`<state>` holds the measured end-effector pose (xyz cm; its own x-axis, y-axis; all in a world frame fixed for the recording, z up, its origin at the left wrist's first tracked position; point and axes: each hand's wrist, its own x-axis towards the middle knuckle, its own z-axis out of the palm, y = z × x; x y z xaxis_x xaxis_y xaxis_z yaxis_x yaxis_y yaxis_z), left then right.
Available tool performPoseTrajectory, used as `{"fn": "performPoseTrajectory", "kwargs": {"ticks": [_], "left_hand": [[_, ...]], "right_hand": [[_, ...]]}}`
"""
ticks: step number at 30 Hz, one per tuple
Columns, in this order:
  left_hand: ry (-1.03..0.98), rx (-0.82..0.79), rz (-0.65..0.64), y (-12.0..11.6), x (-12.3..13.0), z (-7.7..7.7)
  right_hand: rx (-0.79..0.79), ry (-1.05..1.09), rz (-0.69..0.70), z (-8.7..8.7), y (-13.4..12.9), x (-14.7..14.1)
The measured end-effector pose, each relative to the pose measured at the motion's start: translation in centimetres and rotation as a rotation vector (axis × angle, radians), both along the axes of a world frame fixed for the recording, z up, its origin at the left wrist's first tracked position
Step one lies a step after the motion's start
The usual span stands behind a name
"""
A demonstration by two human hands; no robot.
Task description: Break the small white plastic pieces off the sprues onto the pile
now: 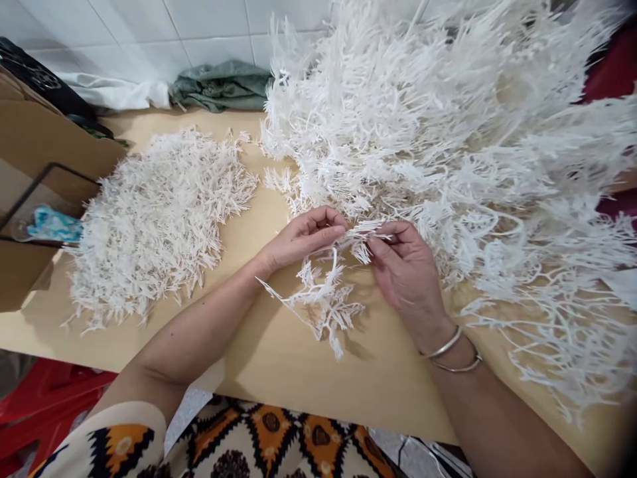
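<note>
Between my two hands is a white branching plastic sprig (365, 232) with fine needle-like tips. My left hand (313, 236) pinches its left end between thumb and fingers. My right hand (405, 262), with bangles at the wrist, grips the other end by thumb and fingertips. Just below them a bare, branched white plastic stem piece (326, 292) hangs or lies over the table; I cannot tell whether it is joined to the held sprig. Behind my right hand rises a large tangled heap of white plastic sprigs (398, 133).
A lower pile of short white pieces (164, 212) covers the table's left part. At the far left stands a cardboard box (54, 139) with a black wire frame. A green cloth (223, 86) lies by the tiled wall. Below the table's edge is a red stool (50, 392).
</note>
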<state>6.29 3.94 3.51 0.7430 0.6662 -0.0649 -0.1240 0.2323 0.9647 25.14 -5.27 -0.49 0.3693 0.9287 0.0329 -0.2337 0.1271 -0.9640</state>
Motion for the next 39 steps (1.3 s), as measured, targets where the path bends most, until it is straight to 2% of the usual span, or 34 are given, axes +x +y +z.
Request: {"fn": "performPoseTrajectory", "kwargs": {"ticks": [4,8,17,21,30,35,39], "left_hand": [[0.034,-0.010,-0.039,0.2,0.1,-0.1],[0.022,-0.001,-0.080,0.3,0.3,-0.2],[-0.127,-0.150,0.007,0.5,0.2,-0.7],[-0.182,-0.177,-0.037,0.6,0.0,-0.8],[-0.095,-0.104,-0.052,0.9,-0.1,-1.4],[-0.051,-0.070,-0.031,1.1,0.3,-1.6],[-0.005,0.036,-0.052,1.0,0.8,-2.0]], "right_hand": [[0.008,0.044,-0.029,0.2,0.0,0.1],[0.018,-0.021,-0.040,0.3,0.0,0.2],[0.035,-0.069,-0.049,-0.4,0.1,0.4],[0.006,-0.010,-0.035,-0.2,0.0,0.5],[-0.014,-0.002,-0.012,0.1,0.0,0.3],[-0.008,-0.148,0.000,-0.1,-0.3,-0.1],[-0.014,-0.176,0.036,-0.3,-0.5,-0.1]]}}
